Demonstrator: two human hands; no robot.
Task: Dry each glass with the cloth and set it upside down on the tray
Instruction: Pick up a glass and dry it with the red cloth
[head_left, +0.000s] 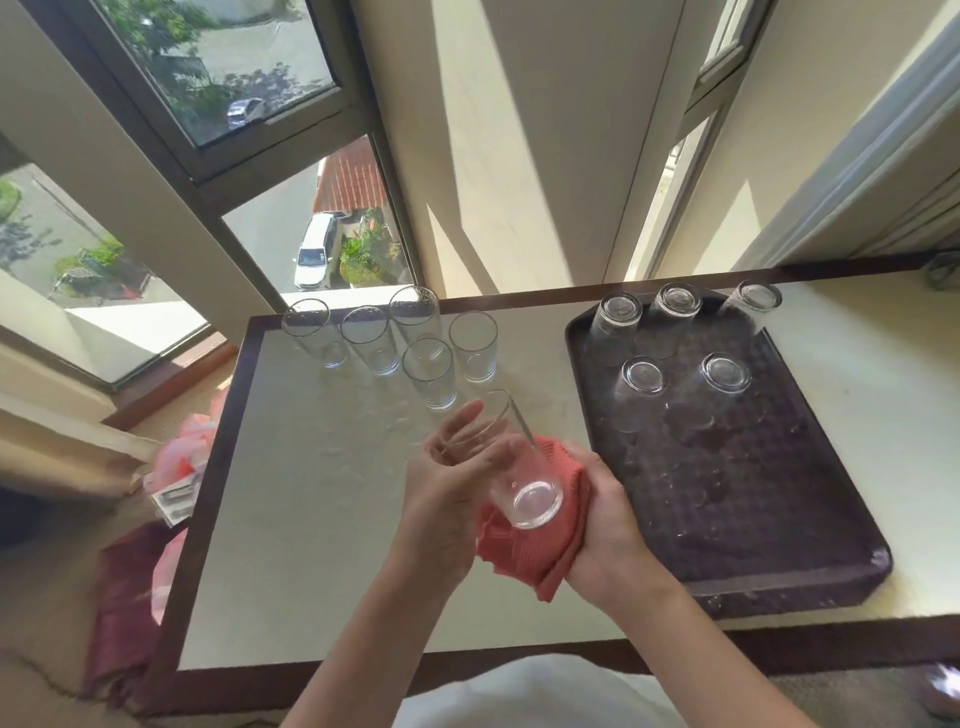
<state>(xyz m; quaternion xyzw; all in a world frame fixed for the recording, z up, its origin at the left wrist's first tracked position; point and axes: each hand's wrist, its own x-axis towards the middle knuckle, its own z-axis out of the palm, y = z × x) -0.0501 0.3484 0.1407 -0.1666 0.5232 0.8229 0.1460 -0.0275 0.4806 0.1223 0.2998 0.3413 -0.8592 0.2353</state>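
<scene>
Gripping a smooth cylindrical glass (522, 480), left hand (449, 499) — fingers curled round it, right hand (605, 525) clutching ribbed coral cloth (524, 558)

place: upstairs home room | cues: window (249, 78) over street, table (322, 519), carpet (47, 613)

Near half of tray (753, 519) free; five upturned glasses (642, 384) crowd its far end. Five upright glasses (429, 374) block desk (311, 545) far-left.

a white car (315, 253) parked outside the window (218, 67); pink bags (179, 457) beside the table (311, 545).
</scene>
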